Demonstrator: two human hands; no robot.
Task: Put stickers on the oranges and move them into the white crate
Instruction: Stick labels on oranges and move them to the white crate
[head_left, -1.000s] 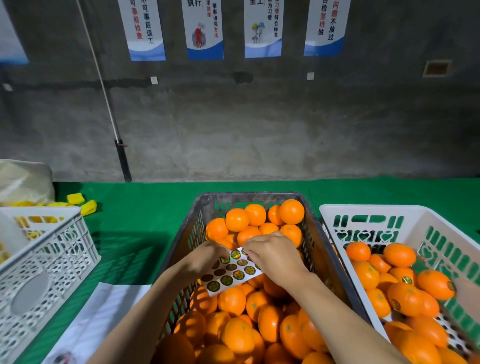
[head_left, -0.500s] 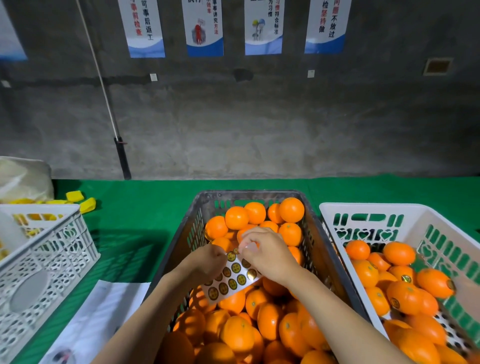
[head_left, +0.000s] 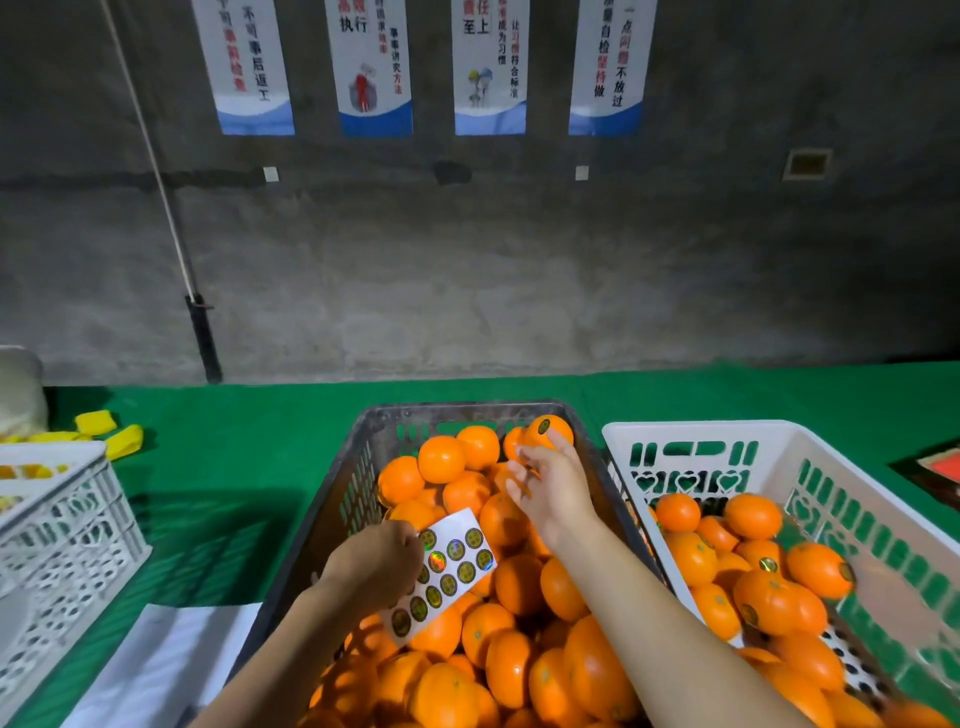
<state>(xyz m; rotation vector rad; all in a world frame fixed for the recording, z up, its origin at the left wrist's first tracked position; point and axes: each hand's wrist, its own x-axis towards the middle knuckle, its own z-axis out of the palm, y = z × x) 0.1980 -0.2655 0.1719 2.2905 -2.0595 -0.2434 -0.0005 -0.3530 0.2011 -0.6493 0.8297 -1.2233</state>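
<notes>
A dark grey crate (head_left: 363, 457) in front of me is heaped with oranges (head_left: 519, 654). My left hand (head_left: 376, 564) pinches a white sticker sheet (head_left: 457, 564) with round gold stickers, held over the pile. My right hand (head_left: 550, 491) is stretched toward the far end of the crate with fingers spread, its fingertips at an orange (head_left: 556, 427) that carries a sticker on top. The white crate (head_left: 701, 431) stands to the right, holding several oranges (head_left: 769, 597), some with stickers showing.
Another white lattice crate (head_left: 67, 519) sits at the left edge. Yellow pieces (head_left: 109, 426) and a pale bag (head_left: 18, 389) lie behind it on the green table cloth (head_left: 249, 452). A white paper (head_left: 166, 670) lies near the front left. A concrete wall stands behind.
My right hand left the sticker sheet and reached forward to the far orange, which now shows a sticker. My left hand lowered slightly with the sheet.
</notes>
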